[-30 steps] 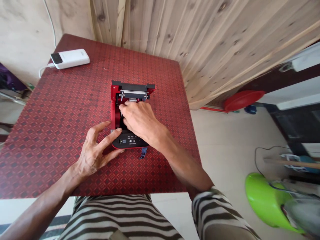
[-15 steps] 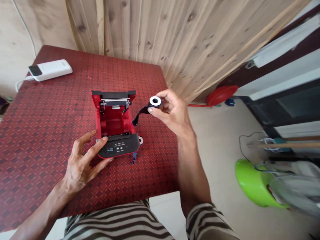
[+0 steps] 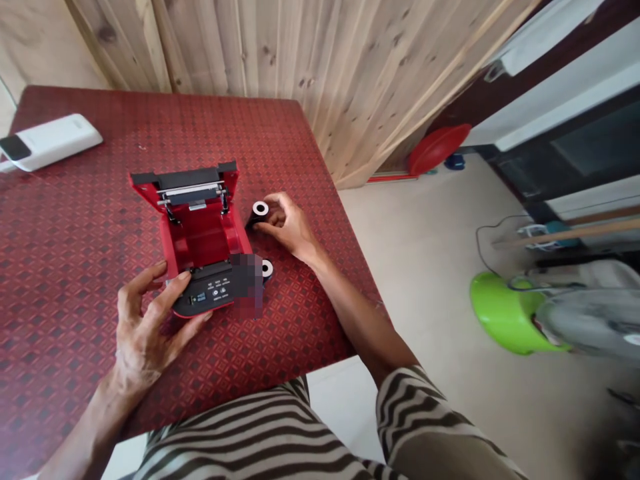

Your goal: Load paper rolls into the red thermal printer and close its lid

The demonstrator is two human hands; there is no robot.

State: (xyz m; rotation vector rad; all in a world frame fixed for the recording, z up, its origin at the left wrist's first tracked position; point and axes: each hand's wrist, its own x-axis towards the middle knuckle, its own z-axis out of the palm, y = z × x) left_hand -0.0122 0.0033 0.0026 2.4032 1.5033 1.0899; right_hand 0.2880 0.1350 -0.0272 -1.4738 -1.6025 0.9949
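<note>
A small red and black printer [image 3: 205,243] stands on the table with its lid raised and its red paper bay bare. My left hand [image 3: 145,320] grips the printer's front left corner, with a finger on the black panel and the thumb at the front edge. To the right of the bay, my right hand [image 3: 287,223] pinches a dark roll with a white ring-shaped end [image 3: 260,209]; it is at or just above the tabletop. A second roll [image 3: 267,269] lies against the printer's right side, partly hidden behind it. A blurred patch covers the panel's right end.
The red patterned table [image 3: 75,267] meets a wooden plank wall [image 3: 270,53] at the back. A white power bank [image 3: 57,141] with a cable lies at the far left. On the floor to the right are a green plastic stool or tub [image 3: 500,313] and a red round object [image 3: 437,150].
My right hand lifted the dark roll out of the printer's bay, carried it right, then lowered it beside the printer. My left hand stayed on the printer. The view shifted right.
</note>
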